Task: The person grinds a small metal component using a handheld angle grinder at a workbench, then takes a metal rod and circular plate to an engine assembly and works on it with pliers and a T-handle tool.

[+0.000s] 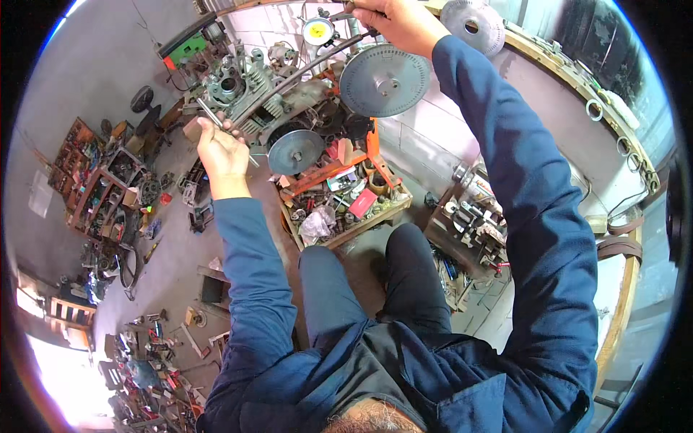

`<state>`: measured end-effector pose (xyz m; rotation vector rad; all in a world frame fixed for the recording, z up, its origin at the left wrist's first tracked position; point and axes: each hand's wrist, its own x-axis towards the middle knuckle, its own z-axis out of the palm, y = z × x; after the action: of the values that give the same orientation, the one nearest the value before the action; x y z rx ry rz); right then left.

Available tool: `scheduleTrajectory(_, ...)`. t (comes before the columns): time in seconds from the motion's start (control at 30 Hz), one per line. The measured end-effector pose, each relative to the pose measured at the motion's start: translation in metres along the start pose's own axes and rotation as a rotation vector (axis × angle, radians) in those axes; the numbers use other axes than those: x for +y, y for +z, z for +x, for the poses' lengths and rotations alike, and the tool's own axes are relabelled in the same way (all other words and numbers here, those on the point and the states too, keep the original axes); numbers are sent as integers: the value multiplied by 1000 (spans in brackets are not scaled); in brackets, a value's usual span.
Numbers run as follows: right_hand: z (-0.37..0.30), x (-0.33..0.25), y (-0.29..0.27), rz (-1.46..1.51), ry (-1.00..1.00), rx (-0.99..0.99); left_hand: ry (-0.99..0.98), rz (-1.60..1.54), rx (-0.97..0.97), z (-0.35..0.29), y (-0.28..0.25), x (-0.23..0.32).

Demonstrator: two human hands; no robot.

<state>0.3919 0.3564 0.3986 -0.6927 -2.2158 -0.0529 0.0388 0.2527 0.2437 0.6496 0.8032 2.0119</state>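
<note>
My left hand [224, 150] is raised beside the engine, palm turned up, its fingers curled round a shiny metal rod [209, 112]. Up at the top edge, my right hand [404, 25] pinches a small dark part by the dial gauge [317, 31], which has a yellow centre; that part is mostly hidden. A long dark bar [310, 66] slants from below my right hand down toward my left. Behind it stands a finned metal engine [260, 97]. A large graduated disc [384, 81] hangs under my right hand, and a smaller disc [296, 151] sits right of my left hand.
Below the engine, a wooden tray [346, 232] holds loose parts, a red box and a plastic bag, with an orange frame [373, 141] above. Another disc [473, 27] is at the upper right. A machine [469, 220] stands right of my knees. Parts-laden shelves [108, 191] line the left.
</note>
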Motion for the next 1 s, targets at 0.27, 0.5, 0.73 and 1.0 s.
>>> scheduleTrajectory(0.27, -3, 6, 4, 75, -43, 65, -25, -29, -164, 4, -11, 17)
scheduleTrajectory(0.5, -4, -11, -3, 138, 140, -47, 78, -106, -186, 8, -17, 9)
scheduleTrajectory(0.73, -6, 8, 11, 92, -19, 107, 295, -383, -56, 10, -2, -22)
scheduleTrajectory(1.0, -8, -2, 3, 65, 94, 18, 389, -476, -139, 9, 8, -30)
